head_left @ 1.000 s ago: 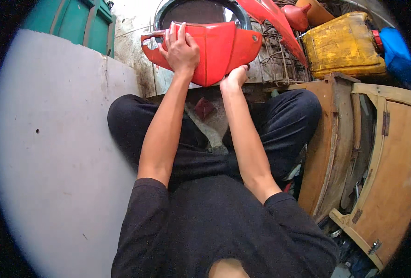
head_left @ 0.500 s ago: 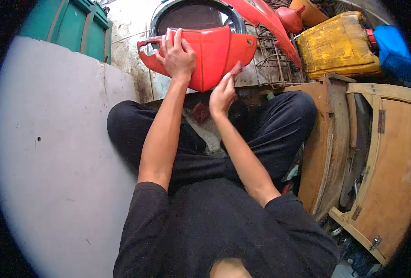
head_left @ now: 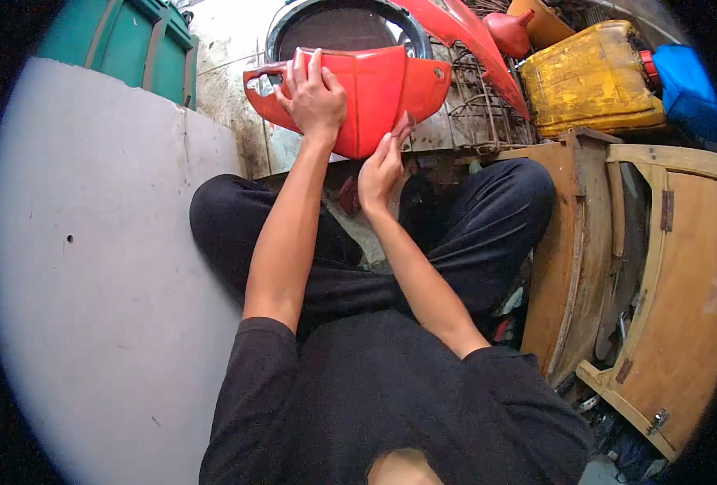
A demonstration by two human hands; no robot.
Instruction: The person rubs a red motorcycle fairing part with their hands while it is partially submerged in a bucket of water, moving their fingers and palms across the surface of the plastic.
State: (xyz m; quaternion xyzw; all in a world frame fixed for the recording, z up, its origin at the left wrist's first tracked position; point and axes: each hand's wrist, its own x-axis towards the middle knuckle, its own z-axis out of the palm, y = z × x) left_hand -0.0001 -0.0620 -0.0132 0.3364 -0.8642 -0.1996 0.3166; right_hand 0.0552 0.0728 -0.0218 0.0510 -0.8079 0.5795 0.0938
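A red plastic panel (head_left: 378, 85), with a cut-out at each side, lies in front of a round black tub (head_left: 350, 20) on a dirty tiled ledge. My left hand (head_left: 318, 105) grips the panel's left half, fingers apart and reaching to its top edge. At the panel's lower right, my right hand (head_left: 381, 170) is closed on a small, folded reddish-brown sheet (head_left: 403, 127), held against or just beside the red surface. Whether the sheet touches it is hard to tell.
A white wall (head_left: 107, 267) and green bin (head_left: 140, 52) are at left. At right sit a second red panel (head_left: 484, 52) over a wire rack (head_left: 480, 113), a red funnel (head_left: 505, 32), a yellow jerrycan (head_left: 585, 81), a blue container (head_left: 686, 93) and wooden boards (head_left: 674, 307).
My right hand has drawn away from the panel's right side, down and leftward, and the reddish sheet now shows above its fingers. My left hand stays on the panel, which has shifted slightly.
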